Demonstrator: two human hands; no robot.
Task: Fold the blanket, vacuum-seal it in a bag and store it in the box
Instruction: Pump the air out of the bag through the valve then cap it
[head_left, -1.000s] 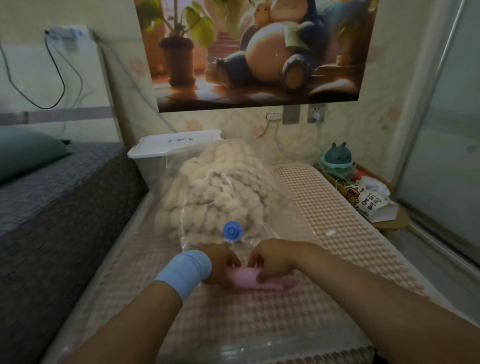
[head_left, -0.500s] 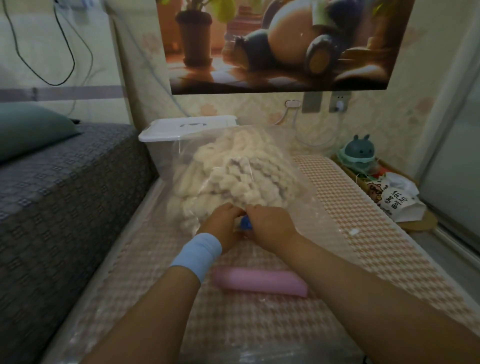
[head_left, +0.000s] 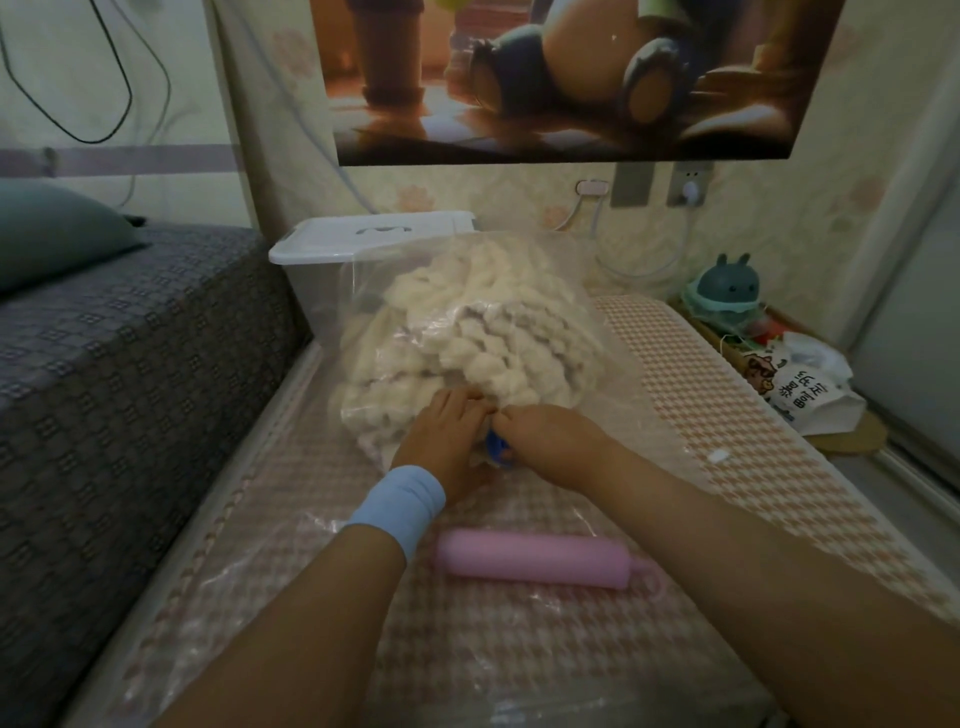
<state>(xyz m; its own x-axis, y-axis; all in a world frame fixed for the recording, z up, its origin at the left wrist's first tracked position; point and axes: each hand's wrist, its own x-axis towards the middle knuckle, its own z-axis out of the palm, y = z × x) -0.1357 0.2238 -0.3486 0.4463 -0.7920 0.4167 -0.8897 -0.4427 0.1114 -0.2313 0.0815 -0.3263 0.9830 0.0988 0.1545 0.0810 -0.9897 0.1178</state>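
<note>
My left hand (head_left: 447, 441) and right hand (head_left: 545, 441) stayed curled together, pinching the round blue plastic valve (head_left: 497, 448) on the clear plastic vacuum bag (head_left: 623, 410) holding the cream chunky-knit blanket (head_left: 483, 332). The pink cylindrical pump (head_left: 535, 558), gripped 1 second earlier, lay nearer me.

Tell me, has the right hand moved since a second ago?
Yes. The right hand left the pink cylindrical pump and went forward, toward the white-lidded clear plastic box, to the round blue valve.

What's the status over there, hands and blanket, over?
Left hand and right hand both pinch the blue valve. Blanket inside bag, puffy. Pink pump lies unheld, nearer the person; nothing blocking.
</note>
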